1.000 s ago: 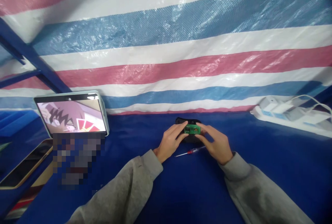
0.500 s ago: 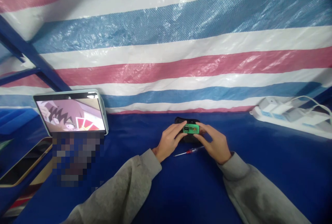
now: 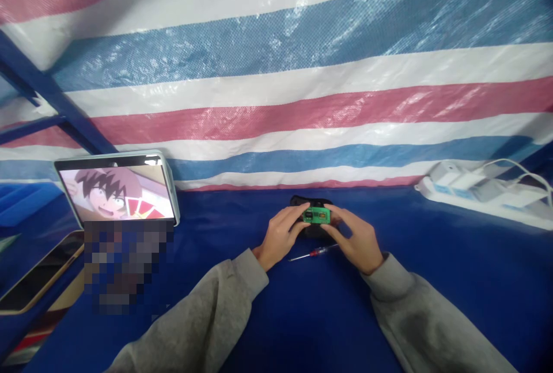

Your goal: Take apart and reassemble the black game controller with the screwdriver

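Between my two hands is a small green circuit board (image 3: pixel 317 216) with dark parts on its face. My left hand (image 3: pixel 283 235) pinches its left edge between thumb and fingers. The right edge is gripped the same way by my right hand (image 3: pixel 356 239). Directly behind and below the board sits a black object (image 3: pixel 317 231), mostly covered by board and fingers, so its kind is unclear. A screwdriver (image 3: pixel 317 252) with a red and clear handle lies on the blue surface just in front, its tip pointing left and its handle end near my right hand.
A tablet (image 3: pixel 116 189) playing a cartoon stands at the left. A phone (image 3: pixel 41 272) lies beside it, near a blue tray (image 3: pixel 28 203). On the right is a white power strip (image 3: pixel 488 194) with chargers and cables. A striped plastic sheet (image 3: pixel 302 96) hangs behind the blue table (image 3: pixel 302 321).
Both hands still pinch the circuit board, with hardly any movement. The whole view has shifted very slightly, and the picture on the tablet has changed.
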Demonstrator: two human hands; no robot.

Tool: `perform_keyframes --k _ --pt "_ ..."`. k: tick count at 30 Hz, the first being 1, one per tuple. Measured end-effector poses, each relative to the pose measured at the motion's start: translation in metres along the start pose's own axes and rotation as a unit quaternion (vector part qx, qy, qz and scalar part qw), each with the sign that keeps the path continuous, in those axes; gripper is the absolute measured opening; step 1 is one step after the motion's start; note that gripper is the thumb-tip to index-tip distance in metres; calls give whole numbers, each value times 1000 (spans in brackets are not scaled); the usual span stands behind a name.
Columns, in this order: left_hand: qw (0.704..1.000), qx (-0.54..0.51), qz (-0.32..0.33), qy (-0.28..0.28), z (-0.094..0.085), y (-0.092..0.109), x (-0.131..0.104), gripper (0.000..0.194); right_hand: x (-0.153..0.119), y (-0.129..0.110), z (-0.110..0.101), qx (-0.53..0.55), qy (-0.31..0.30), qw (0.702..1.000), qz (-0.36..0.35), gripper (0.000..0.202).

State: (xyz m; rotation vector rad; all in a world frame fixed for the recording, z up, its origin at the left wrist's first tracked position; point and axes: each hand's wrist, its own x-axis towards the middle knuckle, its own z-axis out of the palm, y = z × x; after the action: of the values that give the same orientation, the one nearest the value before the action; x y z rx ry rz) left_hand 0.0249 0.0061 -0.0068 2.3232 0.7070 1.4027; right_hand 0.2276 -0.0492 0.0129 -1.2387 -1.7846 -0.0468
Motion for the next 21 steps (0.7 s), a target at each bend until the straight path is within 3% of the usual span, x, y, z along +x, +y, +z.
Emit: perform_keyframes --k 21 --pt "1000 -5 -11 3 -2 4 2 38 -2 2 2 12 -2 1000 11 36"
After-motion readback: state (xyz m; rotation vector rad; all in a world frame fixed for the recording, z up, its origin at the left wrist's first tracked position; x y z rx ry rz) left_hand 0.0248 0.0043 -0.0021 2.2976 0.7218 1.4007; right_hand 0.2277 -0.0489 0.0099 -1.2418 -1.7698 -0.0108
